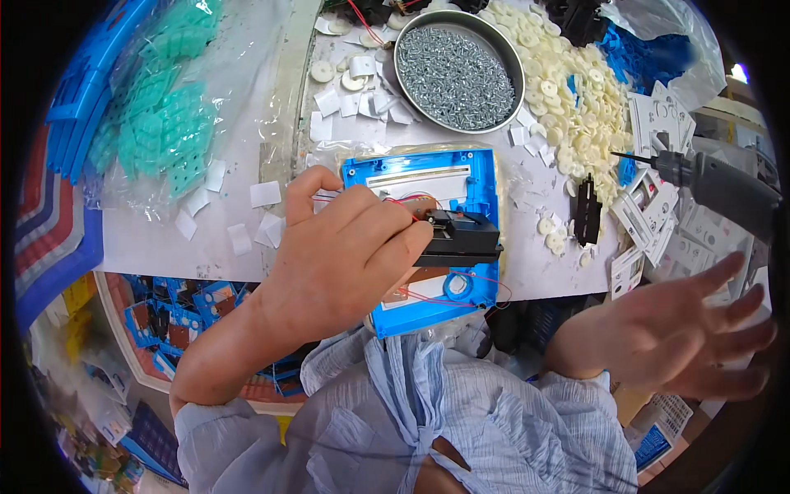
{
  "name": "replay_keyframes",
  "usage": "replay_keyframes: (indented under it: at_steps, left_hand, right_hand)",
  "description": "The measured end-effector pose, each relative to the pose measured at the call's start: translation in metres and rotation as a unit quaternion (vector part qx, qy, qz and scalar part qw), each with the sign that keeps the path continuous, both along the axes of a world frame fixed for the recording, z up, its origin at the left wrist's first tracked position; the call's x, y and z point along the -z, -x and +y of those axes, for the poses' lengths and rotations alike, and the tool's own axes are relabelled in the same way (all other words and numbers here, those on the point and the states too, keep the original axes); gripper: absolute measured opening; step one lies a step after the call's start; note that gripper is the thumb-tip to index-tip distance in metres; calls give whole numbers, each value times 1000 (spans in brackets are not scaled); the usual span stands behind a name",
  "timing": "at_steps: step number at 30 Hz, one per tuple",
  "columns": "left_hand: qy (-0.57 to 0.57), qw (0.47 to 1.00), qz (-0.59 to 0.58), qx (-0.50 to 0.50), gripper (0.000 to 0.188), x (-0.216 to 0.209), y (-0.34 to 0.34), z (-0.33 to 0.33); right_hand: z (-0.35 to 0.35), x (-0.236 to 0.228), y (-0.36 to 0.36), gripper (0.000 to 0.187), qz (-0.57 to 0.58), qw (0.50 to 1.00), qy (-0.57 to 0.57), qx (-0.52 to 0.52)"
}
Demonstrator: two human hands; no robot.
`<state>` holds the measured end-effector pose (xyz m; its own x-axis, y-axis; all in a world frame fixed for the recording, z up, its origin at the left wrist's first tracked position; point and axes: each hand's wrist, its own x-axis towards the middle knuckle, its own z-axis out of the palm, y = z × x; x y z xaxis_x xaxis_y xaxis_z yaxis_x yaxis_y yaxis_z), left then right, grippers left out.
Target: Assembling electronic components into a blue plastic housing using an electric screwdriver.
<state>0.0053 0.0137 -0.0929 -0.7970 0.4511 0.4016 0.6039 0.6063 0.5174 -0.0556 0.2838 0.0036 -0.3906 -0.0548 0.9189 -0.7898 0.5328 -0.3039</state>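
Note:
My left hand (337, 247) is closed on a black plastic mechanism (461, 239) with thin red wires. It holds the part across a shallow blue plastic housing (481, 181), which lies at the table's near edge. Inside the housing are a white panel (428, 183) and a blue ring (458, 286). My right hand (675, 337) is off to the right, slightly blurred, its fingers spread and nothing in them. Beyond that hand, a dark power screwdriver (728, 193) points its bit leftward over the table.
A round metal pan of small screws (459, 70) stands at the back. Beside it lie heaped cream discs (584, 99); another black mechanism (587, 212) is nearer. Bagged green parts (169, 123) lie at left, above a bin of blue assemblies (177, 317). White printed panels (646, 214) are at right.

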Motion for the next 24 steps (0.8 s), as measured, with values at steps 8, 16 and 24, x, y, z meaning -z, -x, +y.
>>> replay_keyframes:
  at_steps: [8, 16, 24]
  left_hand:
    - [-6, 1000, 9, -18, 41, 2, 4, 1]
    - [-149, 975, -114, -116, 52, 12, 0, -1]
    - [-81, 981, -94, -150, 61, 8, 1, 4]
  right_hand:
    - [-12, 66, -20, 63, -366, 855, -293, -220]
    - [-26, 52, -9, 40, -659, 713, -6, -241]
    - [-31, 55, 20, 58, -528, 784, -154, -286]
